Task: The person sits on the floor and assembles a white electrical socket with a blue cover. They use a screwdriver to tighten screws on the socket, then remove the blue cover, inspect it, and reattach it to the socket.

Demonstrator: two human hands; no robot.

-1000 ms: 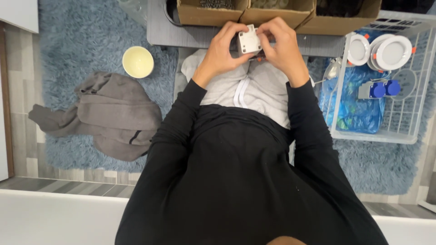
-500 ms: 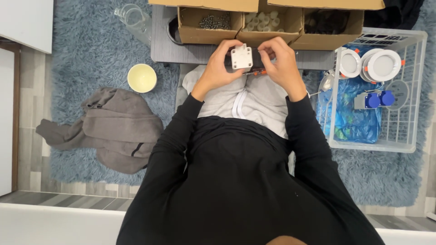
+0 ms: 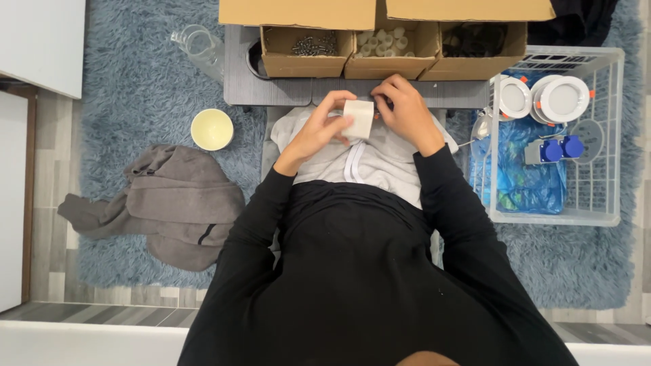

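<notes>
left hand (image 3: 317, 132) clasps the small white block (image 3: 359, 118); right hand (image 3: 405, 108), fingers curled, pinches its far edge. we'd judge steady support best, block kept just before the grey tray (image 3: 271, 88).

block (image 3: 359, 118): smooth matt white plastic
boxes (image 3: 306, 62): plain brown cardboard
rug (image 3: 129, 88): shaggy blue pile
basket (image 3: 614, 135): white coated wire
jug (image 3: 198, 46): clear glass or plastic
hoodie (image 3: 169, 203): soft grey cloth

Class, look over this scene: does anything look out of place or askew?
Yes. A grey garment lies crumpled on the blue rug, and a clear glass jug lies tipped on its side near the low table. Nothing looks spilled.
</notes>
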